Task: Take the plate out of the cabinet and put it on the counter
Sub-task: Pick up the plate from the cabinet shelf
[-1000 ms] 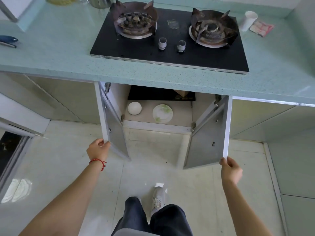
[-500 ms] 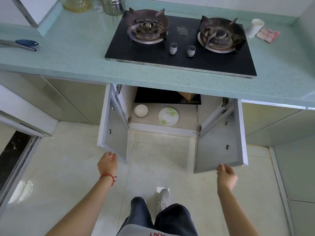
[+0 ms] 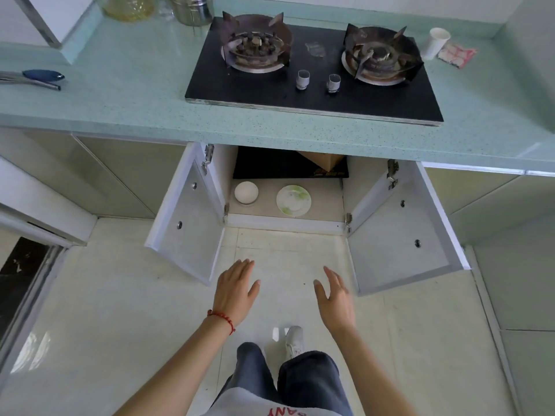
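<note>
A white plate (image 3: 293,200) with green marks lies flat on the floor of the open cabinet (image 3: 285,225) under the pale green counter (image 3: 126,94). Both cabinet doors, the left door (image 3: 186,217) and the right door (image 3: 399,229), stand wide open. My left hand (image 3: 235,288), with a red cord at the wrist, and my right hand (image 3: 335,298) hover over the floor tiles in front of the cabinet, between the doors. Both hands are empty with fingers spread, well short of the plate.
A white bowl (image 3: 246,192) sits left of the plate, with a dark box (image 3: 270,166) behind them. On the counter are a black gas hob (image 3: 315,73), a paper cup (image 3: 437,42), a cloth (image 3: 456,55), tongs (image 3: 33,79), a metal canister (image 3: 192,9) and a jar (image 3: 129,6).
Both hands have let go of the door edges and moved inward to the middle, in front of the cabinet opening. The doors have swung fully open.
</note>
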Motion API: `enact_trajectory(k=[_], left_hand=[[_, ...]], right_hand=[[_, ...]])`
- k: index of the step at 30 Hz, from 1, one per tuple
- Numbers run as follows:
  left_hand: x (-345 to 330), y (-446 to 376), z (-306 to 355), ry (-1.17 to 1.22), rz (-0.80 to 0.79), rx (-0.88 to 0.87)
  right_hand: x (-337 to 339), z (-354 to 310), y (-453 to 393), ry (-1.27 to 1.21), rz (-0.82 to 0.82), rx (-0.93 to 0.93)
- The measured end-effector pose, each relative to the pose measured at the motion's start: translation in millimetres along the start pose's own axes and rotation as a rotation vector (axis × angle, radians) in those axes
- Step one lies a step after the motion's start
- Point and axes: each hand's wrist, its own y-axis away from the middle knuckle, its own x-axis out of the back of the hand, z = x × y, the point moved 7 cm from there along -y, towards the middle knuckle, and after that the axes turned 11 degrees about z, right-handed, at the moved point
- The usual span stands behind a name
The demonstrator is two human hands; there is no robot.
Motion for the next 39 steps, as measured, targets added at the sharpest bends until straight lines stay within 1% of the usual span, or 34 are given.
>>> enact_trajectory(k=[7, 14, 20, 26, 30, 35, 39], left_hand=[[-7, -7, 10, -0.151, -0.030, -0.115], [-20, -42, 23, -0.219, -0.066, -0.114], [-35, -85, 40, -0.234, -0.028, -0.101], [-56, -130, 52, -0.291, -0.001, -0.085], [-74, -159, 50, -0.270, 0.018, -0.082], [-100, -197, 40, -0.221, 0.034, -0.067], [-125, -228, 29, -0.204, 0.034, -0.114]], right_hand=[[-8, -11, -5, 0.180, -0.065, 0.119], [-4, -8, -44, 0.257, -0.094, 0.177], [4, 3, -96, 0.292, -0.106, 0.185], [9, 10, -152, 0.273, -0.127, 0.204], [9, 21, -187, 0.243, -0.086, 0.175], [-12, 34, -230, 0.196, -0.052, 0.133], [-33, 44, -263, 0.133, 0.013, 0.099]])
